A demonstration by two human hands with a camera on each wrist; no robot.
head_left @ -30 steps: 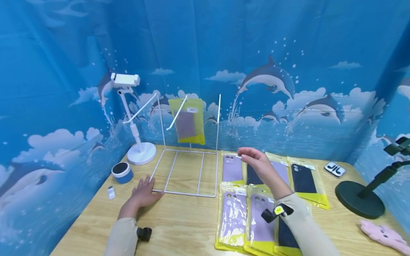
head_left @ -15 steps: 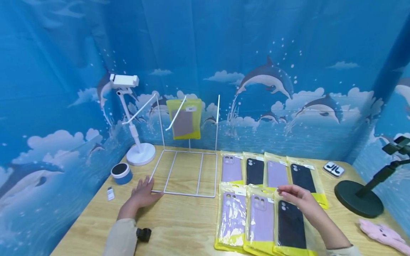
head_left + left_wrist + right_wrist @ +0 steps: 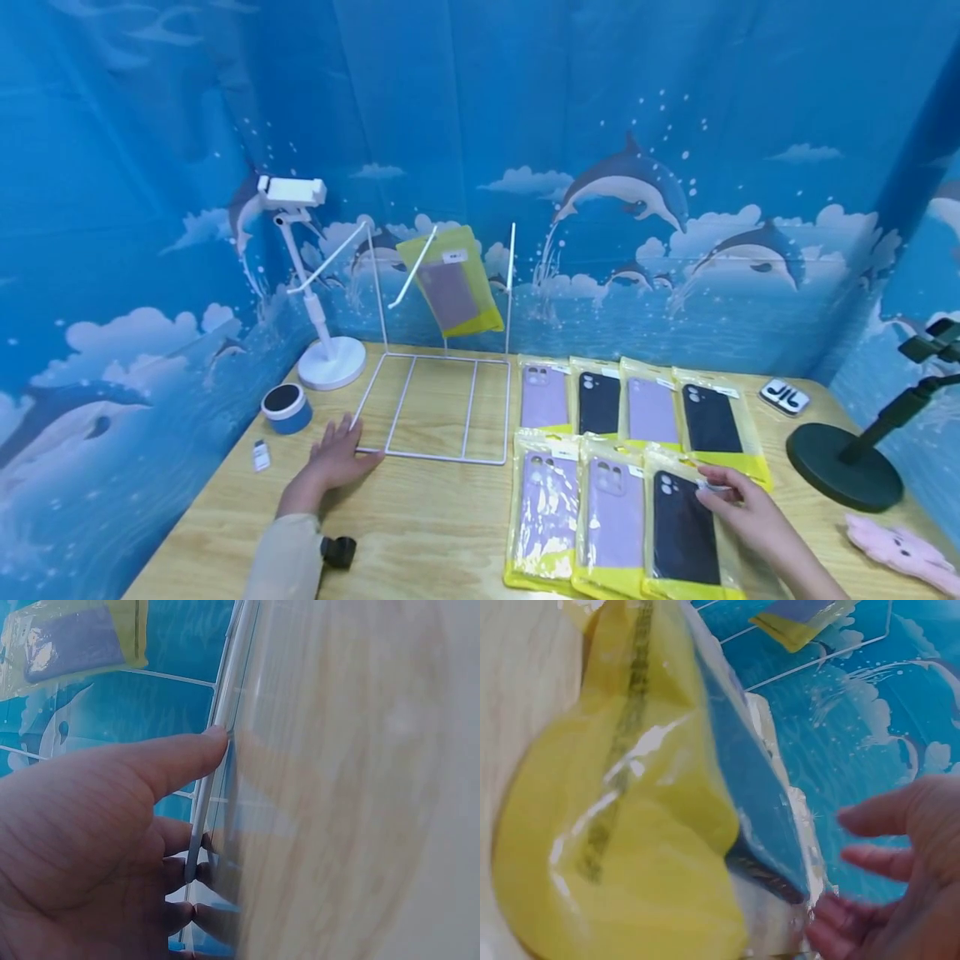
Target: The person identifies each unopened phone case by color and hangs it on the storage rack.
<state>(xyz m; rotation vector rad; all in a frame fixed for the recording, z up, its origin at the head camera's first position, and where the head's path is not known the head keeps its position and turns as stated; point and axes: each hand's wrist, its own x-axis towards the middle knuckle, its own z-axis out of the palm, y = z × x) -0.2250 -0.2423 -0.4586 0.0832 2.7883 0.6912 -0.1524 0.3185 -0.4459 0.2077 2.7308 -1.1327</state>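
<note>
Right hand [image 3: 738, 508] pinches the top corner of the dark phone case packet [image 3: 686, 529] lying on the table [image 3: 420, 533], while the flat, open left hand [image 3: 333, 458] steadies the white wire rack [image 3: 435, 408] against tipping.

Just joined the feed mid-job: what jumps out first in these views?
Seven yellow-edged phone case packs lie in two rows on the wooden table, right of centre. One more pack hangs tilted on the white wire rack at the back. The right hand pinches the front-right black pack; the left hand rests against the rack's base.
</note>
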